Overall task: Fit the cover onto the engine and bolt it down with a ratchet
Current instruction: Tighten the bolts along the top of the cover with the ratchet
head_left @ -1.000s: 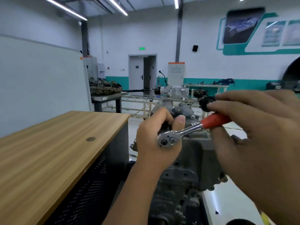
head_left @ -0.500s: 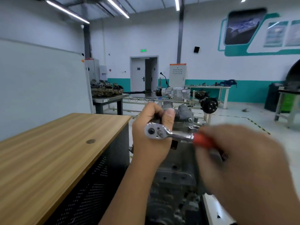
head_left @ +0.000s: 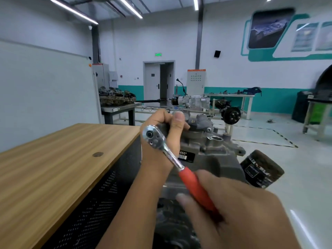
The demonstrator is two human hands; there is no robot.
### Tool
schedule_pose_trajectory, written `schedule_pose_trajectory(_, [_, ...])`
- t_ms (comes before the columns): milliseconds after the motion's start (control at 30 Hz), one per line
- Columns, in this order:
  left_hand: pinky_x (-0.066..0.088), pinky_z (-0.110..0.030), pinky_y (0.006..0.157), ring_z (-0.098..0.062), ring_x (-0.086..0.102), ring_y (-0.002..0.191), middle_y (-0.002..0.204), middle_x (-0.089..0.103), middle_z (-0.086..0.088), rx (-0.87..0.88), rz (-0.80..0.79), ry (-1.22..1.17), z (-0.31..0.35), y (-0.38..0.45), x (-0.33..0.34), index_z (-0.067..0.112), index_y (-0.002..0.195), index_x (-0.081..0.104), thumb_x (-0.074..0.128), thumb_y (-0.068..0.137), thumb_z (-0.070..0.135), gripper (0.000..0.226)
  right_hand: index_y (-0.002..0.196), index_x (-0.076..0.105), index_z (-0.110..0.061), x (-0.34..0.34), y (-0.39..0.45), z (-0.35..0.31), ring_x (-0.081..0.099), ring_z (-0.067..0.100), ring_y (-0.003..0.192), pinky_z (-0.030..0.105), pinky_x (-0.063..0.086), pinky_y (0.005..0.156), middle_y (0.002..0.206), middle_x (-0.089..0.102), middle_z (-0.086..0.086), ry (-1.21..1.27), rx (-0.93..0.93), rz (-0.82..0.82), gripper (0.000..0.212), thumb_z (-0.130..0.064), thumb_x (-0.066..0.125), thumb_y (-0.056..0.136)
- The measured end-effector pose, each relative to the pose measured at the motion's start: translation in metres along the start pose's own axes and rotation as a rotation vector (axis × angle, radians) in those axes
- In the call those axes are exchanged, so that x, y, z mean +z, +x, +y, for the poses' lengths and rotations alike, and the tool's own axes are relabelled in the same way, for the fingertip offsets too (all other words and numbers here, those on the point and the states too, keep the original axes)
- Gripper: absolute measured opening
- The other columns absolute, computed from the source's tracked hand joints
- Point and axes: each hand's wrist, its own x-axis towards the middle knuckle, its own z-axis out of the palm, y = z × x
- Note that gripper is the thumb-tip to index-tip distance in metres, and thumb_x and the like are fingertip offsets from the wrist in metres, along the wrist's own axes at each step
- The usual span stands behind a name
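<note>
A grey engine (head_left: 213, 151) stands in front of me, its top cover partly hidden behind my hands. A chrome ratchet (head_left: 161, 144) with a red handle lies across it, its head at the engine's upper left. My left hand (head_left: 161, 139) curls round the ratchet head and the part under it, thumb up. My right hand (head_left: 239, 212) grips the red handle low and close to the camera. The bolt under the head is hidden.
A wooden-topped cabinet (head_left: 53, 168) runs along the left. A black oil filter (head_left: 262, 169) sticks out on the engine's right side. Farther back stand a gearbox rig (head_left: 190, 101), a steel table (head_left: 118, 108) with parts, and a white bench (head_left: 231, 96).
My right hand has swung the red handle down from the upper right to the lower right. The ratchet head and my left hand stayed on the engine's top left.
</note>
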Motion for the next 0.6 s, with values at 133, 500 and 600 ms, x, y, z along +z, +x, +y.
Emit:
schedule_pose_trajectory(133, [0.039, -0.028, 0.055, 0.002, 0.052, 0.048, 0.070, 0.069, -0.002, -0.013, -0.022, 0.031, 0.000, 0.006, -0.002, 0.030, 0.072, 0.063, 0.053, 0.098, 0.040, 0.029, 0.093, 0.073, -0.053, 0.015, 0.006, -0.003, 0.070, -0.001, 0.072, 0.017, 0.057, 0.058, 0.078, 0.063, -0.037, 0.124, -0.022, -0.217, 0.039, -0.071, 0.046, 0.072])
schedule_pose_trajectory(500, [0.052, -0.040, 0.056, -0.028, 0.064, 0.063, 0.095, 0.071, -0.006, 0.109, 0.256, -0.018, -0.003, -0.022, -0.011, 0.032, 0.091, 0.062, 0.075, 0.090, 0.034, 0.014, 0.086, 0.062, -0.036, 0.028, -0.014, 0.011, 0.068, 0.003, 0.060, 0.017, 0.051, 0.049, 0.082, 0.071, -0.021, 0.529, 0.139, 0.160, 0.021, -0.046, 0.077, 0.075])
schedule_pose_trajectory(600, [0.046, -0.033, 0.044, -0.018, 0.055, 0.046, 0.074, 0.066, -0.012, 0.153, 0.397, -0.050, -0.004, -0.035, -0.004, 0.024, 0.083, 0.060, 0.072, 0.091, 0.046, 0.026, 0.081, 0.063, -0.031, 0.060, -0.039, 0.009, 0.066, 0.006, 0.050, 0.023, 0.052, 0.046, 0.069, 0.074, -0.013, 0.735, 0.333, 0.174, 0.025, -0.032, 0.087, 0.071])
